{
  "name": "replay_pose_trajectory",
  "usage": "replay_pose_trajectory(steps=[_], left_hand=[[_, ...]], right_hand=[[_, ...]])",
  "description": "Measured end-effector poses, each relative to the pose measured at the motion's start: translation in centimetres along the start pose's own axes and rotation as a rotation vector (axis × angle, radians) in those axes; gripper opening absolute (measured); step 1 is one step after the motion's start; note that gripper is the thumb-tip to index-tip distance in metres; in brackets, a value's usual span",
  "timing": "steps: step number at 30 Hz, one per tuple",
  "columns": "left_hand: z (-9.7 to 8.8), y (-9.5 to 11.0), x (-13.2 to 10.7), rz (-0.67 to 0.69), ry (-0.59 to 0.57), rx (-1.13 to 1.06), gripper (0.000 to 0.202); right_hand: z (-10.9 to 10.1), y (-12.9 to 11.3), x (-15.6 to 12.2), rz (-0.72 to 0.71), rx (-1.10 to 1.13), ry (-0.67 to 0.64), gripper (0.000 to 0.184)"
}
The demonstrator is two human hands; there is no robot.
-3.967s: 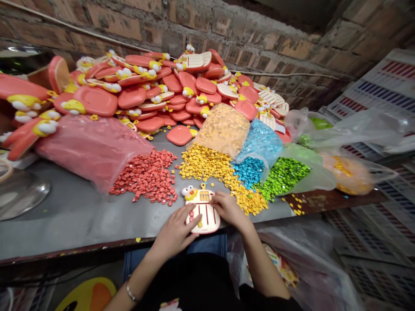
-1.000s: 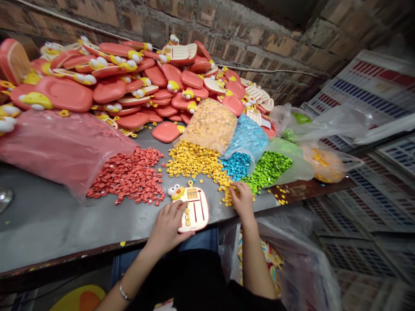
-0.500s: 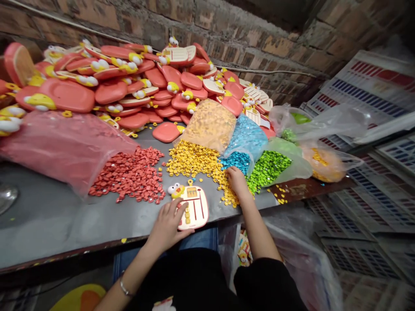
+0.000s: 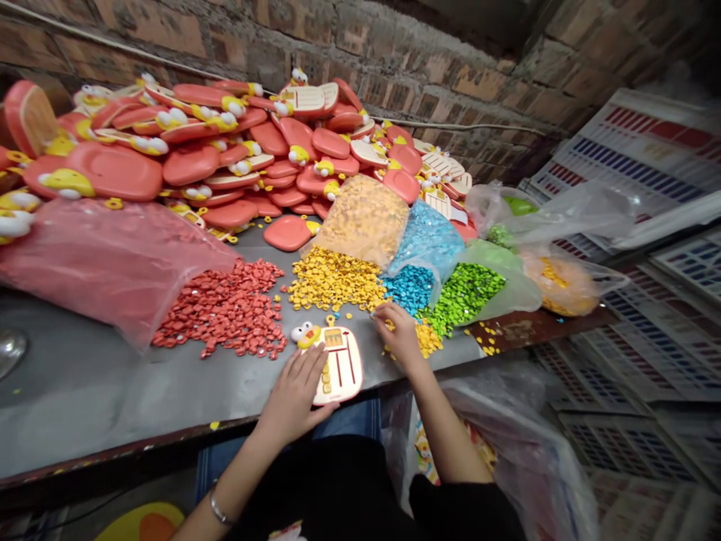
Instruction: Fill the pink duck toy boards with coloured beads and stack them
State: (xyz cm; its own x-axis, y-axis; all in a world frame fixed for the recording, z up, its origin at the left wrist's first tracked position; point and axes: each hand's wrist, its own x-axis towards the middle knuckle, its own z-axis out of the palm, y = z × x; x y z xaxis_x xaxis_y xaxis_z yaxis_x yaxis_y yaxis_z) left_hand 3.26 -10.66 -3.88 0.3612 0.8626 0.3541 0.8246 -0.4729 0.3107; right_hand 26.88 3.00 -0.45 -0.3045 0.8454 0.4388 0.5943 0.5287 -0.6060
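Note:
A cream slotted toy board (image 4: 350, 368) with a red rim and a googly-eyed duck head lies face up at the table's front edge. Yellow pieces sit in one of its slots. My left hand (image 4: 296, 387) rests over the board's left part, fingers stretched flat and thumb along its lower edge, hiding what lies beneath. Just right of the board, above the table, my right hand (image 4: 401, 334) pinches a small piece that looks blue; the fingers mostly cover it. Close behind that hand are loose yellow pieces (image 4: 338, 278) and blue pieces (image 4: 410, 287).
Red pieces (image 4: 225, 312) spill from a pink bag (image 4: 107, 263) at left. Green pieces (image 4: 470, 293) spill from a bag at right. Red-backed duck boards (image 4: 197, 161) are heaped against the brick wall. Stacked crates (image 4: 631, 165) stand at right. Plastic sheeting (image 4: 523, 436) hangs below the table.
My right hand has drawn back from the blue pieces toward the board, fingers pinched together. The left hand's fingers have flattened over the board.

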Motion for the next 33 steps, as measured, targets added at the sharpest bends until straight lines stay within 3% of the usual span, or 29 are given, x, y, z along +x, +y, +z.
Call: replay_pose_trajectory(steps=[4,7,13,16,20,25,27,30,33], left_hand=[[0.0,-0.1,0.0,0.011,-0.014,0.032,0.075],[-0.1,-0.1,0.1,0.015,-0.018,0.043,0.073],[-0.3,0.3,0.4,-0.026,-0.009,0.023,0.070],[-0.3,0.4,0.4,-0.044,-0.021,0.012,0.070],[-0.1,0.3,0.2,-0.049,-0.028,0.011,0.072],[-0.1,0.3,0.2,-0.049,-0.001,0.002,0.068],[-0.2,0.4,0.2,-0.043,0.004,-0.010,0.065],[-0.4,0.5,0.2,-0.041,0.008,-0.017,0.063],[-0.5,0.5,0.2,-0.042,0.017,-0.019,0.062]], right_hand=[[3.1,-2.2,-0.8,-0.018,0.255,-0.151,0.007],[4.2,-2.2,-0.9,-0.037,0.209,-0.177,0.009],[2.6,-2.3,-1.4,-0.170,0.107,-0.286,0.014],[2.4,-3.0,-1.8,-0.137,0.184,-0.366,0.012],[3.1,-4.0,-2.4,-0.073,0.288,-0.349,0.011],[1.8,-4.2,-1.6,-0.184,0.400,-0.672,0.013],[1.5,-3.8,-0.7,-0.136,0.418,-0.605,0.014],[3.0,-2.7,1.4,-0.092,0.266,-0.360,0.018],[5.2,-1.6,3.4,-0.169,0.064,-0.397,0.017]])
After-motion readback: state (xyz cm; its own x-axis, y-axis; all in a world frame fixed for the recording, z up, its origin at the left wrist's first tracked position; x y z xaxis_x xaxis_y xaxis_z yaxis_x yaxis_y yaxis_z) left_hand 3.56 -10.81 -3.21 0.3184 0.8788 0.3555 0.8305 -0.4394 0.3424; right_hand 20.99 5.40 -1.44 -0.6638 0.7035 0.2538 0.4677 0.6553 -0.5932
